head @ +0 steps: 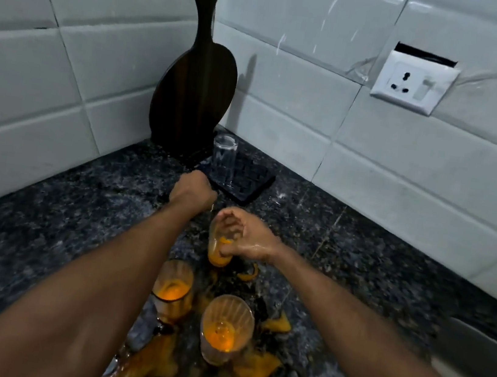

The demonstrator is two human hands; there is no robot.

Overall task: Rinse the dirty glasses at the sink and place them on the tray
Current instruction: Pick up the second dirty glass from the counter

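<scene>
Glasses with orange dregs stand on the worktop; our right hand (246, 239) grips one (219, 243), tilted, its mouth toward the tray (250, 185). Our left hand (194, 192), fisted, is nearer the tray.

Two bare forearms, no sleeves; right hand (249, 238) wet.

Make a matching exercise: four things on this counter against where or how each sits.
1. clear glass
2. ribbed glass
3. cutting board
4. tilted glass

a. leaning in the tiled corner
b. in the right hand's grip
c. on the dark tray
d. nearest the camera, orange liquid at its bottom

Pairs: 1-c, 2-d, 3-a, 4-b
</scene>
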